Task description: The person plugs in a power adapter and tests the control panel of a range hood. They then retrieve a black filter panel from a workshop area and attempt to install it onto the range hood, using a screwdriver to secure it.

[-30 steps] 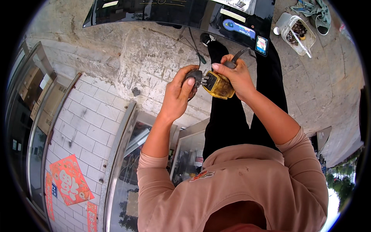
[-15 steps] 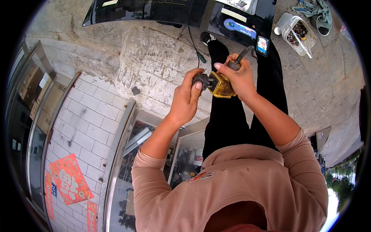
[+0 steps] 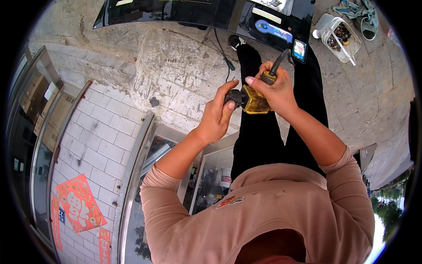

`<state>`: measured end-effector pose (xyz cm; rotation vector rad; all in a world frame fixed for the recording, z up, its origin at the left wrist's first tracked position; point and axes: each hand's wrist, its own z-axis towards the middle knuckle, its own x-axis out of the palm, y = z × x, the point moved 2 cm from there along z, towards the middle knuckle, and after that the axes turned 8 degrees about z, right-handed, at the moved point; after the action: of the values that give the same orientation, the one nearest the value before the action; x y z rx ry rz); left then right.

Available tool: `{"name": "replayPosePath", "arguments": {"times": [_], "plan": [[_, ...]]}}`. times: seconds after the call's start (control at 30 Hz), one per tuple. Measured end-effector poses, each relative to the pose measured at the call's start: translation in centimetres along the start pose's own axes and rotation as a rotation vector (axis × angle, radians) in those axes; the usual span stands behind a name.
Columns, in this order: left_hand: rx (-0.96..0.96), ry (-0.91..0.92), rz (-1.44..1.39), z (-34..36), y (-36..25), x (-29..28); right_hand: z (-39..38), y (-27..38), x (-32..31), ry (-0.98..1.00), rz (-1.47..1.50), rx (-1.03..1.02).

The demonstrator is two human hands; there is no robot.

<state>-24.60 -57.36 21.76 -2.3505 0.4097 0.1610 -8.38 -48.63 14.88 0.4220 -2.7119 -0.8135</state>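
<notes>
My left hand (image 3: 215, 112) grips a dark, worn plug (image 3: 232, 97) with a thin black cable trailing behind it. My right hand (image 3: 277, 92) holds a grimy yellow socket connector (image 3: 256, 103), whose thick dark cord (image 3: 281, 59) rises from its top. The plug sits up against the socket's face, its prongs mostly hidden, so how far in it sits is unclear. A green-handled tool (image 3: 230, 65) lies on the ground beyond my hands, beside dangling cable.
A black glossy panel (image 3: 206, 13) spans the top, above my legs and shoe. At upper right are a white bucket (image 3: 355, 43) with debris and a grey-green rag (image 3: 356, 9). Glass doors (image 3: 30, 145), a tiled wall (image 3: 96, 145) and a metal-framed case (image 3: 211, 174) are on the left.
My left hand moves rightward with the plug, closing the gap to the socket; the prongs that showed earlier are now mostly hidden. My right hand shifts slightly, still holding the socket.
</notes>
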Motion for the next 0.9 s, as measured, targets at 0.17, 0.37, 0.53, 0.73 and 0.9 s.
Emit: {"name": "replayPosePath", "arguments": {"times": [0.17,0.37,0.53,0.73,0.9], "plan": [[-0.059,0.101,0.013,0.1,-0.1,-0.1,-0.2,1.4,0.4,0.076,0.026,0.002],[0.128,-0.114,0.111,-0.4,-0.4,2.0,-0.3,0.6,0.1,0.027,-0.002,-0.025],[0.022,-0.004,0.143,-0.7,-0.3,1.8,-0.6,0.8,0.0,0.037,-0.022,-0.04],[-0.125,0.234,0.23,2.3,1.8,2.4,0.6,-6.6,-1.2,-0.065,0.158,0.066],[-0.072,-0.111,0.475,7.3,3.8,-0.9,3.3,-13.2,-2.2,-0.148,0.463,0.379]]}}
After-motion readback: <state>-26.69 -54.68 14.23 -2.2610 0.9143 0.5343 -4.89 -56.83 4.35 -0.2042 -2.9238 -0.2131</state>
